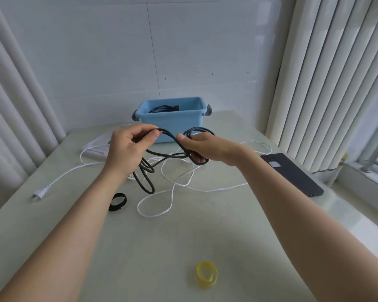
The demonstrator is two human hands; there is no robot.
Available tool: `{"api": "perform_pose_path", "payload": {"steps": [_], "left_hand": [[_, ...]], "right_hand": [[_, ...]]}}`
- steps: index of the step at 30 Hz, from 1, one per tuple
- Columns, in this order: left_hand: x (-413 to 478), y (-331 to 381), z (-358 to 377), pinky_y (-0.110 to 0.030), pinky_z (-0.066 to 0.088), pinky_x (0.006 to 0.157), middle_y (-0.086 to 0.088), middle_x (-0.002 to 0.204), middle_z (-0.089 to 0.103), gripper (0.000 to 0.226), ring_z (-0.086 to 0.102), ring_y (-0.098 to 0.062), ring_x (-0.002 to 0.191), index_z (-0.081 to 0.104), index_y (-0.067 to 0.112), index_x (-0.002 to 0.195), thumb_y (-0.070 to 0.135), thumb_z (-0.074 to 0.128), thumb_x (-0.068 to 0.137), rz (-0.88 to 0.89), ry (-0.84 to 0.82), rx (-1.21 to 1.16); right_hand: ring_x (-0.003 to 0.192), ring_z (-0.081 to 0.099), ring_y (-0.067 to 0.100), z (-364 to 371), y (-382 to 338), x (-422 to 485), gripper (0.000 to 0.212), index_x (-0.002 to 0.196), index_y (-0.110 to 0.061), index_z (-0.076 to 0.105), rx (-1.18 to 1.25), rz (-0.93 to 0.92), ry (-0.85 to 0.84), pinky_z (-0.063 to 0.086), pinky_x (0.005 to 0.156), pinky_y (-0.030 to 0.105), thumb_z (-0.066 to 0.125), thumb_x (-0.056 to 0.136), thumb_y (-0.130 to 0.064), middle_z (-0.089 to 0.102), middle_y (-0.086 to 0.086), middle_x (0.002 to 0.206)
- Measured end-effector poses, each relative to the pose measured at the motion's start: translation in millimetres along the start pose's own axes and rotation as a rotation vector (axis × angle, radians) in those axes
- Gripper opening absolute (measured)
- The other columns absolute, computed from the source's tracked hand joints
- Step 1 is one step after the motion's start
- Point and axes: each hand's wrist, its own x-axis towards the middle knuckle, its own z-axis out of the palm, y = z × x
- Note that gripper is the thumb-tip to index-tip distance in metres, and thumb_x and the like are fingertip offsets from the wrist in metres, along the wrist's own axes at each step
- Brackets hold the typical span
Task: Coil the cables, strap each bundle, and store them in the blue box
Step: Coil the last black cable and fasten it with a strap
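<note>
Done: one dark bundle (162, 109) already lies inside the blue box (172, 123).
In hand: black cable (166, 132), part-coiled, held up just in front of the box.
Left hand (127, 144): pinches the loose run, toward the box's left end.
Right hand (202, 148): fingers curled round the gathered loops, toward the box's right end.
Axis: the held span runs left–right, along the box's front wall; slack hangs toward the surface (227, 236).
Left: finish coil, strap, store — then the white cable (216, 190), sprawled in front of the box.
Straps: black strap (115, 207) and yellow strap (205, 281) lie unused, farther from the box.
</note>
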Motion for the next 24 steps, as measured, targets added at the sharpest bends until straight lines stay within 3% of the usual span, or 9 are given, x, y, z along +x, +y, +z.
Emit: {"api": "perform_pose_path", "payload": {"steps": [2, 6, 8, 11, 15, 17, 19, 22, 24], "left_hand": [[0, 0, -2, -0.016, 0.05, 0.08, 0.02, 0.085, 0.074, 0.018, 0.066, -0.001, 0.084, 0.074, 0.032, 0.091, 0.014, 0.072, 0.091, -0.007, 0.044, 0.019], [0, 0, -6, -0.024, 0.055, 0.078, 0.009, 0.085, 0.076, 0.014, 0.07, -0.011, 0.081, 0.076, 0.027, 0.089, 0.014, 0.079, 0.085, -0.037, 0.087, 0.049], [1, -4, -8, -0.034, 0.055, 0.077, 0.004, 0.085, 0.076, 0.009, 0.07, -0.02, 0.081, 0.079, 0.024, 0.09, 0.018, 0.081, 0.083, -0.036, 0.071, 0.128], [2, -7, -9, -0.036, 0.053, 0.07, 0.007, 0.083, 0.075, 0.011, 0.066, -0.019, 0.076, 0.08, 0.021, 0.091, 0.027, 0.082, 0.082, -0.006, 0.067, 0.291], [5, -19, -17, -0.03, 0.036, 0.083, 0.012, 0.104, 0.064, 0.023, 0.052, -0.022, 0.103, 0.077, 0.031, 0.099, 0.024, 0.084, 0.078, -0.039, -0.03, 0.719], [6, -28, -25, -0.028, 0.03, 0.089, 0.008, 0.115, 0.063, 0.033, 0.048, -0.025, 0.113, 0.074, 0.035, 0.102, 0.024, 0.086, 0.074, -0.113, -0.11, 0.775], [5, -32, -26, -0.032, 0.029, 0.093, 0.009, 0.117, 0.065, 0.029, 0.046, -0.025, 0.116, 0.072, 0.038, 0.101, 0.03, 0.084, 0.076, -0.129, -0.16, 0.737], [1, -27, -14, -0.034, 0.025, 0.088, 0.022, 0.1, 0.062, 0.016, 0.04, -0.015, 0.11, 0.074, 0.038, 0.102, 0.043, 0.072, 0.087, -0.078, -0.203, 0.757], [-2, -25, -6, -0.036, 0.028, 0.088, 0.021, 0.09, 0.06, 0.016, 0.048, -0.014, 0.107, 0.076, 0.036, 0.101, 0.045, 0.068, 0.091, -0.036, -0.243, 0.757]], "right_hand": [[0.064, 0.046, 0.016, 1, -3, -4, 0.064, 0.08, -0.006, 0.056, -0.044, -0.063, -0.028, 0.039, 0.067, 0.028, 0.047, 0.092, -0.068, 0.053, 0.002, 0.069], [0.057, 0.048, 0.012, -3, -8, -8, 0.047, 0.072, -0.015, 0.055, -0.144, -0.12, -0.018, 0.04, 0.059, 0.022, 0.06, 0.09, -0.057, 0.057, -0.002, 0.064], [0.054, 0.052, 0.012, -3, -10, -9, 0.043, 0.073, -0.01, 0.059, -0.134, -0.125, -0.052, 0.041, 0.056, 0.02, 0.061, 0.094, -0.047, 0.064, 0.0, 0.063], [0.052, 0.053, 0.012, -4, -11, -10, 0.036, 0.071, -0.009, 0.06, -0.084, -0.084, -0.054, 0.04, 0.053, 0.023, 0.058, 0.097, -0.034, 0.07, 0.004, 0.063], [0.046, 0.047, 0.016, -15, -2, -7, 0.036, 0.076, -0.008, 0.058, -0.149, -0.023, 0.086, 0.038, 0.046, 0.024, 0.06, 0.096, -0.038, 0.053, 0.003, 0.054], [0.044, 0.037, 0.015, -22, 2, -8, 0.037, 0.07, -0.01, 0.052, 0.016, 0.002, 0.089, 0.039, 0.047, 0.025, 0.061, 0.097, -0.035, 0.042, 0.0, 0.052], [0.043, 0.024, 0.013, -25, 3, -10, 0.042, 0.064, -0.015, 0.04, 0.357, -0.007, -0.022, 0.031, 0.046, 0.024, 0.056, 0.101, -0.028, 0.029, -0.004, 0.051], [0.042, 0.019, 0.012, -23, -3, -10, 0.042, 0.065, -0.019, 0.037, 0.73, -0.014, -0.118, 0.026, 0.051, 0.026, 0.048, 0.103, -0.031, 0.023, -0.007, 0.049], [0.04, 0.021, 0.01, -18, -8, -6, 0.041, 0.066, -0.019, 0.041, 0.947, 0.023, -0.095, 0.03, 0.054, 0.027, 0.047, 0.103, -0.035, 0.024, -0.009, 0.046]]}}
